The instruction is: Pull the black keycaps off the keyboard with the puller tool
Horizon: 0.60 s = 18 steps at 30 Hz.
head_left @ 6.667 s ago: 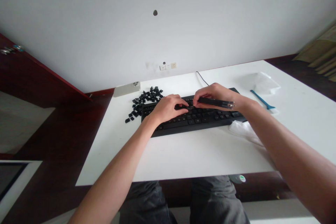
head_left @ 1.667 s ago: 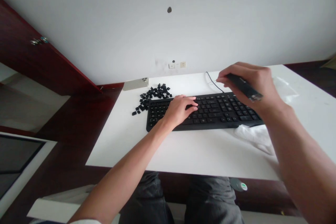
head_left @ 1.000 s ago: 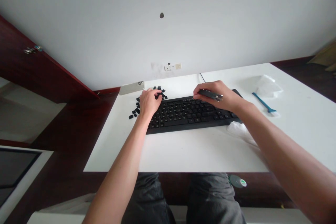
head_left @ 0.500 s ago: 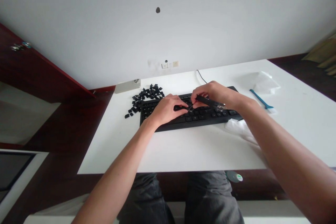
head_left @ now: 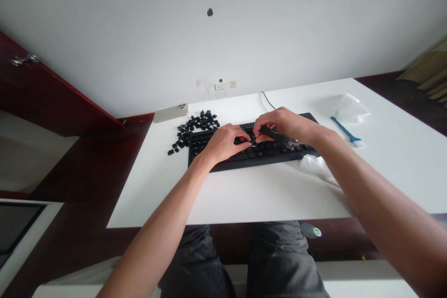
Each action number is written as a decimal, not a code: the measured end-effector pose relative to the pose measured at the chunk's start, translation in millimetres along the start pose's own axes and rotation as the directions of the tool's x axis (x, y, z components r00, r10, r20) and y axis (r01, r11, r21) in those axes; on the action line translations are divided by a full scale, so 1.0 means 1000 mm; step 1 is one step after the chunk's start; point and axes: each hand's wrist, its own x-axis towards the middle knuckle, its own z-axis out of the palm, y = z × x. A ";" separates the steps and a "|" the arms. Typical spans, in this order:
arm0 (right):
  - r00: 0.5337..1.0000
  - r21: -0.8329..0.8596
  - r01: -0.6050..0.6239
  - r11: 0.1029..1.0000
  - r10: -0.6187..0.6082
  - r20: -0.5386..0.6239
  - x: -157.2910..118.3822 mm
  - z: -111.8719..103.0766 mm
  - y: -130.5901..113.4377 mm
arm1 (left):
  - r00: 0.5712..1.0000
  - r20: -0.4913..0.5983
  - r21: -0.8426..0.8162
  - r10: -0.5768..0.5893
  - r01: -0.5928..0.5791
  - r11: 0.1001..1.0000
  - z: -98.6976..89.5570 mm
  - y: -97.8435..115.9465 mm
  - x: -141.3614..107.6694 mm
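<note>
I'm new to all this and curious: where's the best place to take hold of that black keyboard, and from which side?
Probably the black keyboard by its near long edge, coming from the person's side: it is long, flat and thin, and that edge lies open, while the cable runs off behind it and loose keycaps sit by its left end.

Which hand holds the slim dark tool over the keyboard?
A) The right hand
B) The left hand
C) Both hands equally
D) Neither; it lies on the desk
A: the right hand grips the dark tool, while the left hand lies over the keyboard without it.
</note>
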 end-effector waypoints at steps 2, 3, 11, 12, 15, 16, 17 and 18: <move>1.000 -0.009 -0.002 1.000 0.002 0.000 0.000 0.003 0.000 | 1.000 0.000 -0.006 0.003 -0.003 1.000 0.000 -0.001 0.000; 1.000 -0.020 -0.006 1.000 0.006 -0.008 0.000 0.005 0.000 | 1.000 0.001 -0.002 0.009 -0.009 1.000 0.000 -0.001 0.000; 0.969 -0.267 0.019 0.964 -0.083 -0.231 -0.035 0.032 -0.001 | 0.996 -0.005 0.067 0.094 -0.093 0.993 -0.001 -0.002 -0.002; 0.968 -0.281 0.008 0.960 -0.078 -0.237 -0.041 0.037 -0.001 | 0.996 -0.002 0.067 0.090 -0.090 0.994 -0.001 -0.002 -0.002; 0.956 -0.301 -0.033 0.953 -0.058 -0.288 -0.052 0.051 -0.001 | 0.997 -0.001 0.060 0.081 -0.081 0.995 0.000 -0.003 -0.002; 0.953 -0.297 -0.034 0.954 -0.059 -0.298 -0.054 0.054 -0.001 | 0.997 -0.003 0.057 0.083 -0.083 0.995 0.000 -0.003 -0.002; 0.951 -0.289 -0.027 0.957 -0.064 -0.301 -0.055 0.057 -0.001 | 0.996 -0.005 0.056 0.086 -0.086 0.995 0.000 -0.003 -0.002; 0.951 -0.279 -0.015 0.960 -0.073 -0.301 -0.056 0.060 -0.002 | 0.996 -0.007 0.058 0.089 -0.089 0.994 0.000 -0.003 -0.002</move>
